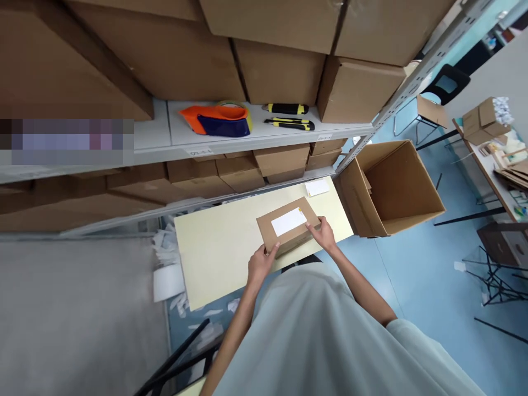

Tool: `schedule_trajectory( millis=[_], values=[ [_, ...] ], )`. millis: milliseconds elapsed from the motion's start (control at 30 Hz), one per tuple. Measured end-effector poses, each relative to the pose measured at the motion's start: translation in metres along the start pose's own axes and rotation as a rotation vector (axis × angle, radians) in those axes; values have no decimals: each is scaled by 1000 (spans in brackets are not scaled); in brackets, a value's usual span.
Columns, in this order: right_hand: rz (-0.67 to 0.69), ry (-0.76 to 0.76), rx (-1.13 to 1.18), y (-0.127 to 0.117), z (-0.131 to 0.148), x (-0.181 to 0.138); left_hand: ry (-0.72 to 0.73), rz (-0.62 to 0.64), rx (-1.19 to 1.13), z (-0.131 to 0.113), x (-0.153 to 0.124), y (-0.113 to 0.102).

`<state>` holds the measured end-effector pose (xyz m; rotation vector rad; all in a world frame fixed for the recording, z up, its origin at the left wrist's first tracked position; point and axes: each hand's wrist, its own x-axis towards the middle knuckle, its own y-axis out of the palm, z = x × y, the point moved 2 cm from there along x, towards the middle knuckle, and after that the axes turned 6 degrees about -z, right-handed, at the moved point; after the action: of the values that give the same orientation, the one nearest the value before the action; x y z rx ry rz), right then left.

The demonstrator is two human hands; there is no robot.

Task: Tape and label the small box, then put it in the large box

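Observation:
A small brown cardboard box [267, 221] with a white label [289, 221] on its top is held between both hands, over the right part of a pale yellow table [218, 242]. My left hand [260, 264] grips its near left corner, thumb on the top edge. At the near right corner, my right hand [323, 234] clasps it with the thumb on top by the label. The fingers under the box are partly hidden. Beyond the box, a white stack of labels or cards [317, 188] lies near the table's far right corner.
A shelf [152, 159] behind the table carries large cardboard boxes [280, 71], an orange and blue tape dispenser [218, 121] and yellow-black box cutters [289, 109]. To the right stands a big open carton [406, 187]. Crumpled white paper [166, 246] lies at the table's left.

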<state>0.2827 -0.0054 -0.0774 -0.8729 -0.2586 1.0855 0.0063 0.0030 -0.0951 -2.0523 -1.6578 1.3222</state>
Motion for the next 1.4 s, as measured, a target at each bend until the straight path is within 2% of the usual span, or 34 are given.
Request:
schedule_trajectory(
  millis=[200, 333, 467, 600, 733, 900, 1000, 1100, 1233, 1400],
  values=[
    [-210, 212, 36, -55, -10, -32, 55, 133, -201, -31, -11, 3],
    [-333, 321, 185, -82, -32, -56, 99, 174, -260, -63, -19, 11],
    [-413, 369, 333, -102, -50, -68, 105, 206, -244, -100, -27, 16],
    [-457, 381, 442, -125, -68, -54, 127, 174, -236, -146, -27, 29],
    [-467, 399, 533, -160, -93, -14, 131, 105, -180, -209, -24, 56],
    [-491, 372, 610, -232, -140, 45, 133, 69, -103, -310, -29, 108],
    [-548, 361, 650, -278, -178, 73, 164, 105, -82, -373, -28, 152],
    [-615, 370, 672, -312, -218, 96, 283, 105, -89, -427, -18, 202],
    [-671, 459, 680, -330, -270, 125, 426, 107, -48, -478, 9, 264],
    [-668, 570, 669, -325, -327, 159, 505, 295, 32, -512, 58, 334]
  ],
)
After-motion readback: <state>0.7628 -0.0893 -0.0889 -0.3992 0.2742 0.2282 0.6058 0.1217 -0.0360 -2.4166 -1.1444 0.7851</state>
